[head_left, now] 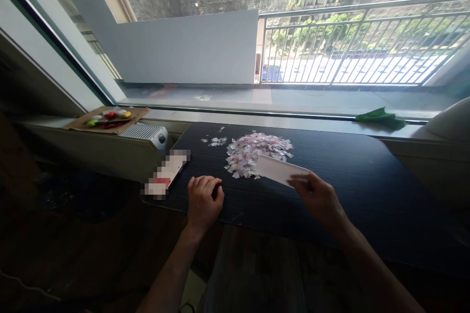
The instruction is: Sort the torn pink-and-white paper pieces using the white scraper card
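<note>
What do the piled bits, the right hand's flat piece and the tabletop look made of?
Piled bits: likely matte paper, thin and flat. Flat piece in the right hand: card or plastic, smooth and unbent; can't tell which. Tabletop: wood or laminate, low sheen, with fine grain lines.

Here's the scrap pile (253, 149) on the table (348, 171), card (277, 168) at its front right, sill (257, 120) behind, window (235, 49) beyond that
</note>
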